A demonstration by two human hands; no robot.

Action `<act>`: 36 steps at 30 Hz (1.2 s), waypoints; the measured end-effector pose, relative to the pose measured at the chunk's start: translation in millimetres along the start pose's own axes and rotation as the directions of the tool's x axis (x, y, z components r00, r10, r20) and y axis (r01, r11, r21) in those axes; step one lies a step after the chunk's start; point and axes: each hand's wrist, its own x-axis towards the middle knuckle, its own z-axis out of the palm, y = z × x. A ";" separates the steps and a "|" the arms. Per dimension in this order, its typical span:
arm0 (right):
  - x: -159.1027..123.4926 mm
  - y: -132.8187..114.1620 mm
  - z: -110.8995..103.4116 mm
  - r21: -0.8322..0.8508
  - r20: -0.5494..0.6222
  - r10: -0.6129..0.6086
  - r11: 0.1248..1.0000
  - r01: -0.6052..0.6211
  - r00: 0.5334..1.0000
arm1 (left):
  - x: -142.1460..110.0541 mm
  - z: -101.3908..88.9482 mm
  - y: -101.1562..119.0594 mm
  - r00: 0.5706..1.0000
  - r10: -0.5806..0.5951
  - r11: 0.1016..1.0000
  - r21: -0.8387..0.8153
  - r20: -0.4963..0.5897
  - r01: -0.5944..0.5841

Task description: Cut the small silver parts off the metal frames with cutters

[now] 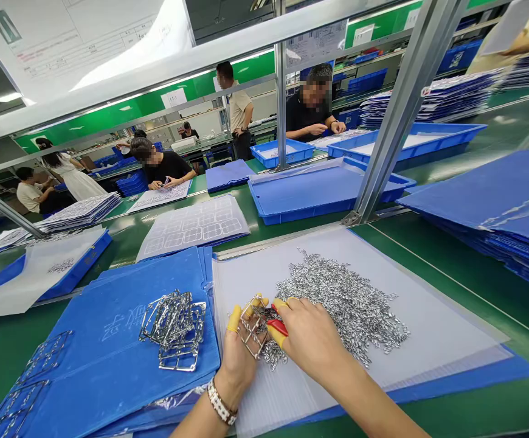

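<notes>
My left hand (237, 359), with yellow finger cots and a beaded bracelet on the wrist, pinches a thin metal frame (250, 331) over a white corrugated sheet (428, 322). Closed around a red-handled cutter (277, 326), my right hand (310, 337) has the tool's tip at the frame. A heap of small cut metal parts (342, 298) lies on the sheet just beyond both hands. A stack of empty metal frames (176, 328) rests on a blue folder (109, 353) to the left.
Blue trays (319, 194) and stacks of blue folders (506, 207) stand on the green bench behind an aluminium post (396, 115). Sheets of uncut parts (196, 226) lie further back. Several other people work at benches beyond.
</notes>
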 end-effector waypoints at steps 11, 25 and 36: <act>-0.4 -4.1 -3.8 -0.057 -0.004 0.006 0.998 -0.006 1.000 | -1.2 0.0 -4.7 0.999 0.047 0.994 0.097 -0.022 -0.045; -17.8 2.1 12.9 -0.050 0.003 0.022 0.999 -0.022 1.000 | -4.3 6.3 11.6 0.999 -0.039 0.995 -0.086 0.015 0.040; -14.8 -1.0 12.1 -0.049 -0.018 0.011 0.999 -0.012 1.000 | -7.3 8.1 7.2 1.000 0.026 0.998 -0.055 -0.013 -0.026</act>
